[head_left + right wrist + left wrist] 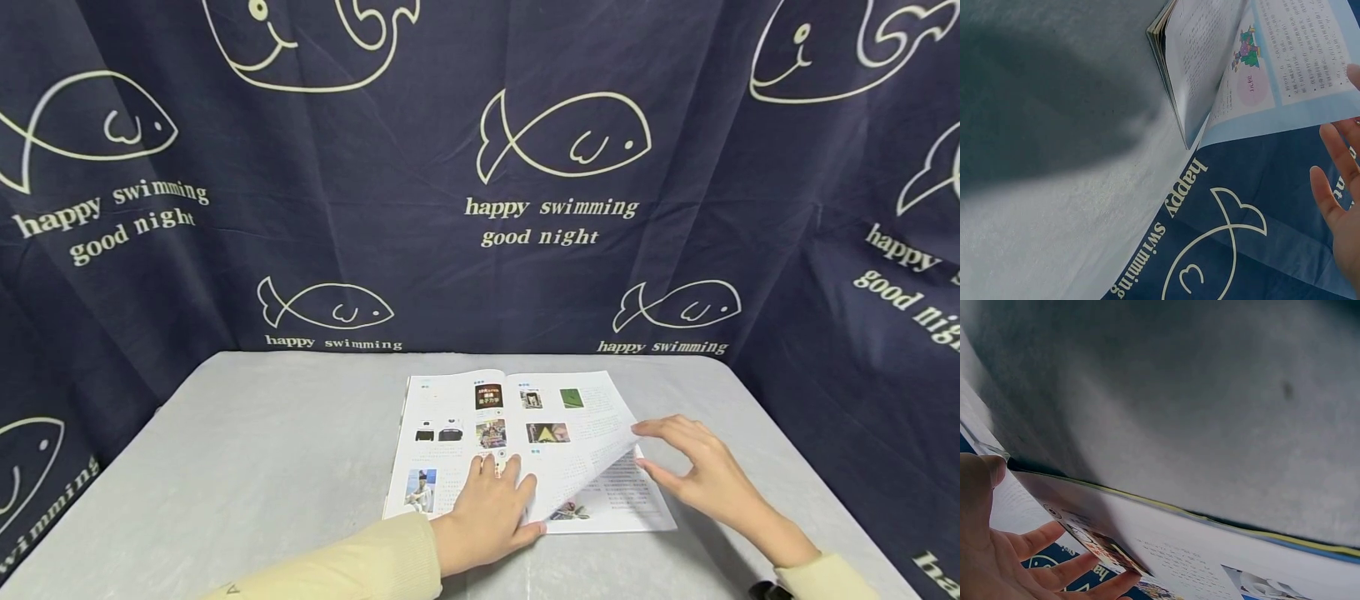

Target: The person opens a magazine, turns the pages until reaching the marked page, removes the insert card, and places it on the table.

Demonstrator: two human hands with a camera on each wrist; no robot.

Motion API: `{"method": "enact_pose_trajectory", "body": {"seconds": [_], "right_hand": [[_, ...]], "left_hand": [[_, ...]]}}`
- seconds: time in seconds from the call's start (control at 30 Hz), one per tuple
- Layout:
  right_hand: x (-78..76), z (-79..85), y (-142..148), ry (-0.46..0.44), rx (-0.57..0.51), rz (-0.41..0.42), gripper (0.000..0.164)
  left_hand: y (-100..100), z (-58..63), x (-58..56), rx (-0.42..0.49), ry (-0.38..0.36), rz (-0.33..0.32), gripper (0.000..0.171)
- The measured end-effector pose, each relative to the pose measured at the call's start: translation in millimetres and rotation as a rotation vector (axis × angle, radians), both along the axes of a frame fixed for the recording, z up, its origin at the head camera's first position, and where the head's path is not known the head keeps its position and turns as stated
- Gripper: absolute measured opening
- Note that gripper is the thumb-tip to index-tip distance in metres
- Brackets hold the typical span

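An open magazine [450, 404] with text and small photos lies on the grey table. My left hand [491, 510] rests on it near the centre fold, fingers spread and thumb by its lower edge. In the left wrist view, the left fingers [1054, 575] reach over the printed page. At the magazine's right side, my right hand [701, 468] holds the edge of a lifted page [592, 454] between thumb and index finger. This page slants up from the lower right, baring the sheet beneath. Its light-blue-bordered underside shows in the right wrist view.
The grey table [285, 450] extends around the magazine to both sides. A dark blue curtain [420, 208] with fish drawings and lettering hangs behind the table and along its sides. Something black [771, 591] sits at my right wrist by the sleeve.
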State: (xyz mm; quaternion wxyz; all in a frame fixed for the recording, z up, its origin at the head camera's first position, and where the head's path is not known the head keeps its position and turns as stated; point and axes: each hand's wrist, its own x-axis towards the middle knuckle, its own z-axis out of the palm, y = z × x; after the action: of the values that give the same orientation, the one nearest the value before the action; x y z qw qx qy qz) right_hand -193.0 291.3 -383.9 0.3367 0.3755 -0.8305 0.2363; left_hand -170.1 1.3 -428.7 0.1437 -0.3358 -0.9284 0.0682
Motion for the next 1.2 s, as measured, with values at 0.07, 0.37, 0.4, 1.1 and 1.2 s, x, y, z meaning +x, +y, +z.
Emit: {"method": "enact_pose_trajectory", "body": {"seconds": [0.07,0.37,0.4,1.1,1.2], "right_hand": [[0.1,0.4,0,-0.007,-0.007,-0.012,0.041],[-0.6,0.4,3,-0.005,-0.014,-0.026,0.045],[-0.2,0.2,3,-0.017,-0.008,-0.033,0.046],[6.1,-19.5,0,-0.091,0.173,-0.032,0.049],[7.4,-22.4,-1,-0.097,0.198,-0.029,0.049]], "left_hand": [[0,-0.7,-0.5,0.006,0.002,-0.002,0.054],[0,-1.4,-2.3,0.022,-0.013,0.007,0.054],[-1,-1.5,-2.4,0.027,-0.013,0.007,0.054],[-7,-1.5,-4.0,0.117,-0.019,-0.005,0.063],[-8,-2.3,-4.8,0.131,-0.004,-0.009,0.064]]}}
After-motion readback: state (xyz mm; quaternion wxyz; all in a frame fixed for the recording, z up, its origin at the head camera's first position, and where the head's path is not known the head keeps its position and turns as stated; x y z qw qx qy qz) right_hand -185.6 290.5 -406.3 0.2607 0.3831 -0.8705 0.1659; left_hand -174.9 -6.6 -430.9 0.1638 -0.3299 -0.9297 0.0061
